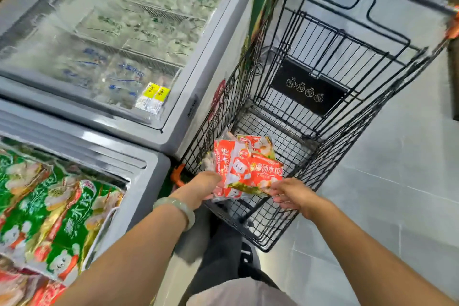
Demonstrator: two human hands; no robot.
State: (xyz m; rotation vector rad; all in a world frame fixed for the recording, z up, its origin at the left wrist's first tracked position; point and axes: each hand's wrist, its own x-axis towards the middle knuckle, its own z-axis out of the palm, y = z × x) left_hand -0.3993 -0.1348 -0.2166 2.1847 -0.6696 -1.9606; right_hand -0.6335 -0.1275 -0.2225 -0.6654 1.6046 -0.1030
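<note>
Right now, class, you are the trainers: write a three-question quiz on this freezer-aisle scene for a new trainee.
1. True or false: the left hand holds red packets over the black wire cart.
2. Which wrist wears the pale bracelet? A left, B right, C neither.
3. Fill in: the bags in the open freezer are mostly ____ in colour.
Key: 1 true; 2 A; 3 green.

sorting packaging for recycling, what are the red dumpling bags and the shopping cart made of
The red dumpling bags look like thin glossy plastic film: they crumple and glint where the left hand grips them. The shopping cart is probably black-coated metal wire: a thin, rigid grid with a matte finish.
</note>
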